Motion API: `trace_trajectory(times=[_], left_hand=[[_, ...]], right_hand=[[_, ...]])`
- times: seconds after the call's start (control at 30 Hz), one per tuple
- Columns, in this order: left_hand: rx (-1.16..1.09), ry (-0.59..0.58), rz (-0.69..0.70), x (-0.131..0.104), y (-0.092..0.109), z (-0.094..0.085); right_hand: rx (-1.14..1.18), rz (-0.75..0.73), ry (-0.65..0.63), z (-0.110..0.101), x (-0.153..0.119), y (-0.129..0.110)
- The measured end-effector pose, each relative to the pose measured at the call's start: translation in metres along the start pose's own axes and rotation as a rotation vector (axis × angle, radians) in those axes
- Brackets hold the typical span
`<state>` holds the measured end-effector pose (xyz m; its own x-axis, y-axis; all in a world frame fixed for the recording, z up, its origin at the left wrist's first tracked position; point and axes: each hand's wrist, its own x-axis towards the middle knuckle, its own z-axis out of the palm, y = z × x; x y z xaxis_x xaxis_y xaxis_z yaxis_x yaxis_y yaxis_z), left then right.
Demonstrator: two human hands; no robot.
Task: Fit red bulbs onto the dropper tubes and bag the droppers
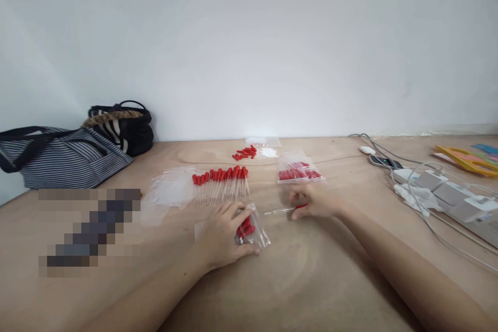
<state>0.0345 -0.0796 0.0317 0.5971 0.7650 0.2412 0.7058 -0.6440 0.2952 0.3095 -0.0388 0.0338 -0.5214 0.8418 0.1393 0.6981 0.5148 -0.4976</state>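
Note:
My left hand (225,231) holds a clear plastic bag (261,232) low on the table, its thumb and fingers around the bag's left part. Red-capped pieces show inside the bag. To the right, my right hand (311,202) pinches the red end of a clear, thin dropper (280,210), whose tip points left toward the bag. Behind my left hand lies a row of red-topped droppers (221,176). A filled bag of red-capped pieces (299,170) rests flat beyond my right hand.
Flat clear bags (169,189) lie at the left, loose red caps (247,152) at the back. A striped bag (73,158) and a black bag (132,129) stand far left. Chargers on a power strip (455,194), cables and a yellow frame (467,161) are at the right.

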Motion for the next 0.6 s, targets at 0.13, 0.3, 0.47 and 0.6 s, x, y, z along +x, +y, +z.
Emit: trace_trajectory(times=[0.13, 0.3, 0.47, 0.6], left_hand=[[-0.025, -0.018, 0.011, -0.001, 0.002, 0.003], [-0.079, -0.076, 0.03, 0.001, 0.005, 0.006], [-0.103, -0.118, 0.018, 0.002, 0.008, 0.004], [-0.086, -0.143, -0.002, 0.002, 0.008, 0.0]], right_hand=[[0.022, 0.048, -0.048, -0.01, -0.013, 0.033], [0.115, 0.002, -0.045, 0.002, -0.017, 0.033], [0.128, -0.004, -0.035, -0.003, -0.018, 0.028], [0.148, -0.049, -0.054, -0.007, -0.021, 0.026]])
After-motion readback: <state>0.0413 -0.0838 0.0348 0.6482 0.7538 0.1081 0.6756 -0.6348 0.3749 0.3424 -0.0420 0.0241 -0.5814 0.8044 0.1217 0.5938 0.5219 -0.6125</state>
